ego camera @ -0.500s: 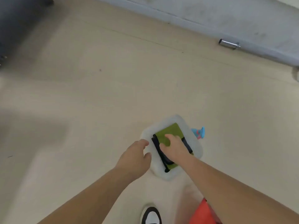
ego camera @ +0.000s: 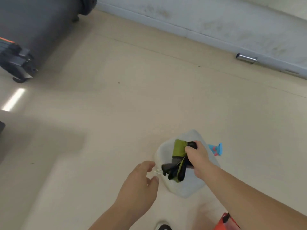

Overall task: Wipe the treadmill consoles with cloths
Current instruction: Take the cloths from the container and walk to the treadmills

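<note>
Cloths (ego camera: 178,156) now bunched above tub (ego camera: 187,190)

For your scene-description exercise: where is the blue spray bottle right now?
In the head view, the blue spray bottle sits low and right of centre on the floor, just behind the right side of the translucent tub, beyond the right hand.

Right hand (ego camera: 198,157) clutches cloths (ego camera: 178,156) over tub (ego camera: 191,188).

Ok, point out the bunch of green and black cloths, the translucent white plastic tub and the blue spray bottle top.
Green and black cloths (ego camera: 179,147): head view, green fold.
Translucent white plastic tub (ego camera: 186,188): head view, near wall.
Blue spray bottle top (ego camera: 216,149): head view, trigger head.
</note>
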`<state>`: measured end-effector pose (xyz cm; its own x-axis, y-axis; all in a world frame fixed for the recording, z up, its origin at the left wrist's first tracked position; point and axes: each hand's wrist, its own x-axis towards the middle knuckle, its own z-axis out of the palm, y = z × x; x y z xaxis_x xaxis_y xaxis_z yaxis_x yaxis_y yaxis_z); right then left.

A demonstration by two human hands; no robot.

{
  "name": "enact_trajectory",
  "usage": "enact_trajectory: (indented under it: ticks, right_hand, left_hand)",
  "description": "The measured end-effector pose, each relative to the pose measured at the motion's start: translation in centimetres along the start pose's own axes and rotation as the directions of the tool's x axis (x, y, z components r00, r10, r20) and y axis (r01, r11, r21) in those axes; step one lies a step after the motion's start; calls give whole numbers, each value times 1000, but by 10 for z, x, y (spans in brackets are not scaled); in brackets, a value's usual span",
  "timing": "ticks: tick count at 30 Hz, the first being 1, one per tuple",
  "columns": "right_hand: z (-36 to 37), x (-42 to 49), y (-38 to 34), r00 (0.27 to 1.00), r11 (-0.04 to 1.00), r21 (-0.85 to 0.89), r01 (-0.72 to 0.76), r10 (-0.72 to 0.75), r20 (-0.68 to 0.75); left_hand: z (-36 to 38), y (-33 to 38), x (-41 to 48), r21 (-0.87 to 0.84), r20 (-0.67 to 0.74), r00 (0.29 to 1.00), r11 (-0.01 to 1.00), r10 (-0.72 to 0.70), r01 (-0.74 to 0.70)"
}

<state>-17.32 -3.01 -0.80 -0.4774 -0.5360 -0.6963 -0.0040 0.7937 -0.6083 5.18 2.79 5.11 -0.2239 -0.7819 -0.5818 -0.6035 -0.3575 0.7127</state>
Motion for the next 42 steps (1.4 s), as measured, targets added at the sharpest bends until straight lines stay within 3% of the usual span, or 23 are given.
enact_trajectory:
  ticks: [2,6,11,17,19,22,26,28,33,36,42]
  right_hand:
    - [5,-51,-42,993,970,237,-50,23,117]
    - [20,-187,-155,908,889,454,-51,-148,392]
    - [27,-379,-302,729,846,529,58,-398,556]
    - [16,-604,-389,467,841,524,137,-521,715]
    - [20,-672,-386,376,861,484,158,-506,777]
    - [38,-764,-361,231,885,429,183,-463,856]
    - [78,-866,-292,133,922,309,232,-345,929]
    - [103,-915,-253,101,938,233,258,-266,959]
    - [167,-1034,-167,43,952,34,303,-49,998]
    - [210,-1094,-124,55,950,-88,301,75,996]
    - [280,-1184,-79,151,917,-285,277,252,956]
  left_hand:
    - [-27,30,-31,-98,-63,998,995,30,-36]
    - [-103,103,-108,-168,-322,939,968,123,-184]
    - [-226,204,-231,-122,-694,706,944,140,-307]
    - [-326,273,-413,-220,-859,510,866,46,-450]
    - [-343,270,-472,-228,-890,456,854,13,-467]
    - [-366,249,-561,-205,-949,311,858,-56,-471]
    - [-371,179,-673,-206,-978,63,911,-197,-356]
    - [-369,136,-724,-245,-964,-26,924,-264,-295]
    - [-370,41,-841,-370,-901,-88,859,-424,-354]
    - [-379,-4,-901,-408,-865,-121,824,-486,-392]
    - [-409,-82,-978,-482,-770,-168,734,-616,-479]
